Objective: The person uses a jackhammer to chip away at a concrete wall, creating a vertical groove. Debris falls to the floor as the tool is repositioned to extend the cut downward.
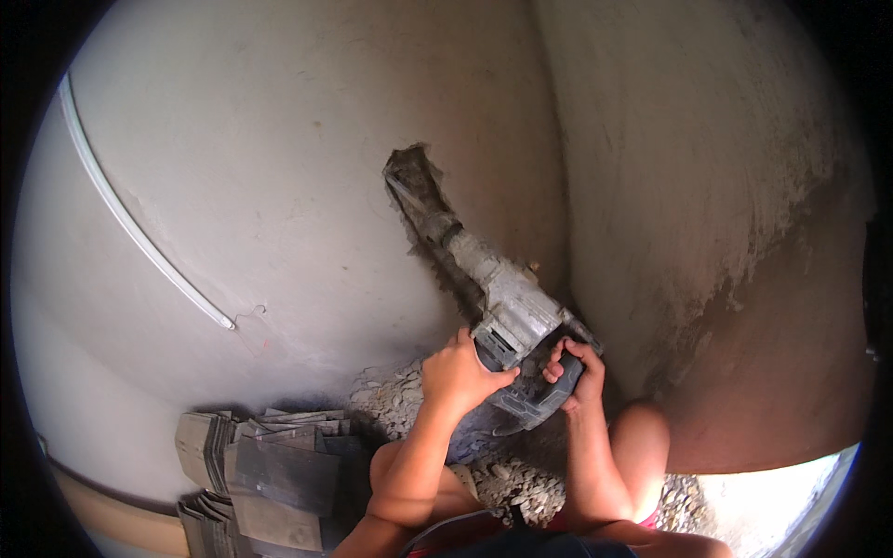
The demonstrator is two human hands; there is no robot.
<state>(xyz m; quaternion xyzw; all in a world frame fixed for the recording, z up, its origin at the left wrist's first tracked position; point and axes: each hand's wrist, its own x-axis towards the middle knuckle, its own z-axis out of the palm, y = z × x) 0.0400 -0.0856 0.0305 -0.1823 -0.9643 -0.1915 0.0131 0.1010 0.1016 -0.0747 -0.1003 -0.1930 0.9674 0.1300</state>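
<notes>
A dusty grey demolition hammer (523, 307) slants up and away from me toward the wall. Its chisel end reaches into a rough dark groove (435, 175) chipped out of the plaster. With fingers wrapped round the rear handle, my right hand (579, 370) grips the tool. My left hand (460, 374) is closed against the left side of the motor housing, thumb toward the dark lower part. Both hands touch the same hammer; its tip is partly lost in the groove's shadow.
Broken rubble (391, 402) lies along the wall's foot, with more chips (521, 488) between my legs. Stacked grey tiles or boards (279, 470) stand to the left. White conduit (139, 228) runs down the wall, loose wires at its end. A wall corner rises on the right.
</notes>
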